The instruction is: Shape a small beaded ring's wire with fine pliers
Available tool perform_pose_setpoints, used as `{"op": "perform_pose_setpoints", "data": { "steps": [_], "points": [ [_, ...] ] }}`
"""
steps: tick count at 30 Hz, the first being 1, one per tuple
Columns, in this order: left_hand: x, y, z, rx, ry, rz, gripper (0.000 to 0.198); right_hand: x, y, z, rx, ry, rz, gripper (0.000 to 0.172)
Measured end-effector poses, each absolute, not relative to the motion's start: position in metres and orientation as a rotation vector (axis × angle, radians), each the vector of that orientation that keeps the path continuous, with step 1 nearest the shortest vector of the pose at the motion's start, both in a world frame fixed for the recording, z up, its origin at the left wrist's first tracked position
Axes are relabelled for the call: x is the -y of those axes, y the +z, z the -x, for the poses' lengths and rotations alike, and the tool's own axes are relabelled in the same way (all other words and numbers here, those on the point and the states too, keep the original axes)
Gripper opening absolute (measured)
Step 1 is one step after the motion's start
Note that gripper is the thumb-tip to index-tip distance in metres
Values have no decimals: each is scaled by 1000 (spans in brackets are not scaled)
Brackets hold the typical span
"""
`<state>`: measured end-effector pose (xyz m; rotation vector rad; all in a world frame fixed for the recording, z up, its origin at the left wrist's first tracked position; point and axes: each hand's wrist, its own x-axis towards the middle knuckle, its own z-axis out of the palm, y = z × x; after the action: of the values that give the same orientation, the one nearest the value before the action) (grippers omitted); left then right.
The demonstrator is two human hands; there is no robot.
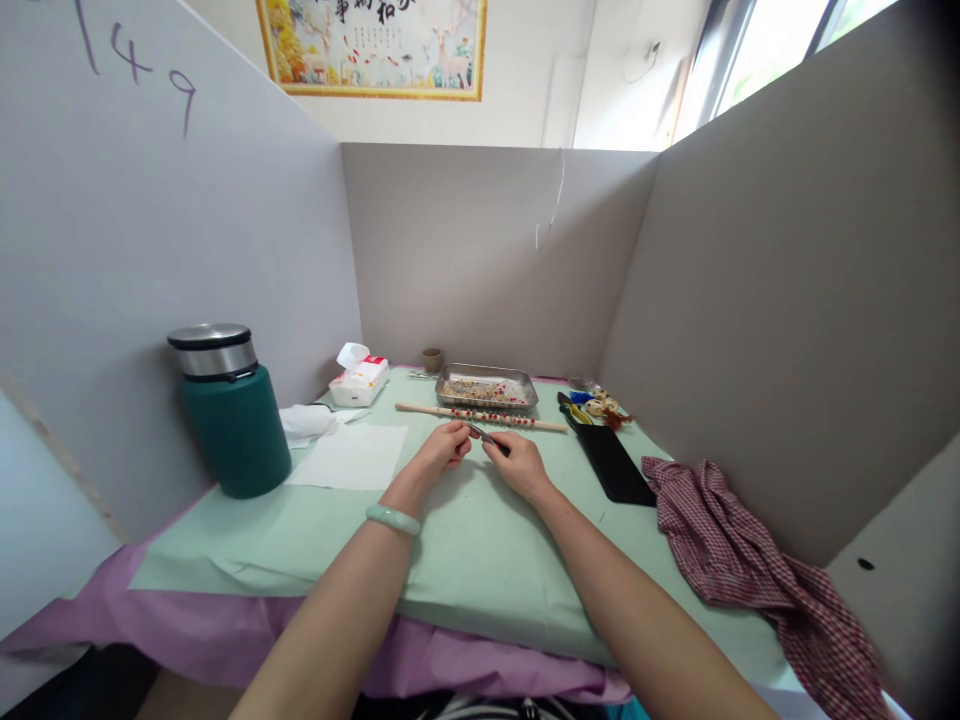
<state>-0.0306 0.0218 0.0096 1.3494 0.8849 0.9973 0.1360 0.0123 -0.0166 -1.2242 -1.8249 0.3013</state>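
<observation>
Two hands meet mid-frame: right hand (521, 463) pinches thin dark tool (487, 438), tip at pinched fingertips of left hand (441, 450); beaded stick (480, 416) crosswise just above.

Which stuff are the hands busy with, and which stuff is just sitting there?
Busy with: left hand and right hand pinching a thin dark metal tool; wooden stick of red and white beads; shallow steel bead tray.
Just sitting: steel-lidded dark green flask; white tissue pack; red checked cloth; flat black pad.
</observation>
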Motion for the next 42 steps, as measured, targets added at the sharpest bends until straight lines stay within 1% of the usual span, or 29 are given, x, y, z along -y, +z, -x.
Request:
{"op": "perform_pose_setpoints", "data": {
  "steps": [6, 16, 20, 26, 28, 32, 34, 36, 40, 42],
  "points": [
    [-23, 9, 32, -833, 995, -1372, 14, -13, -16, -135, 1788, 396, 1171, 27],
    [-21, 10, 32, -817, 1011, -1383, 22, -12, -14, -134, 1769, 486, 1133, 27],
    [-22, 7, 31, -836, 1021, -1384, 23, -11, -14, -134, 1788, 410, 1141, 26],
    [-31, 2, 26, -1014, 1120, -1416, 20, -5, -10, -128, 1851, 83, 1304, 25],
    [-32, 1, 25, -1077, 1157, -1427, 19, -7, -11, -127, 1849, 93, 1320, 25],
    [-30, 2, 25, -1069, 1118, -1428, 19, -14, -16, -132, 1836, 290, 1227, 25],
    [-30, 1, 25, -1061, 1095, -1440, 18, -15, -17, -134, 1832, 335, 1200, 26],
    [-31, 0, 25, -1082, 1093, -1458, 17, -13, -18, -134, 1837, 303, 1225, 25],
    [-35, -1, 26, -1202, 1177, -1601, 15, -9, -16, -130, 1857, 131, 1350, 24],
    [-34, -1, 26, -1233, 1194, -1612, 15, -10, -15, -129, 1861, 147, 1365, 24]
  ]
}}
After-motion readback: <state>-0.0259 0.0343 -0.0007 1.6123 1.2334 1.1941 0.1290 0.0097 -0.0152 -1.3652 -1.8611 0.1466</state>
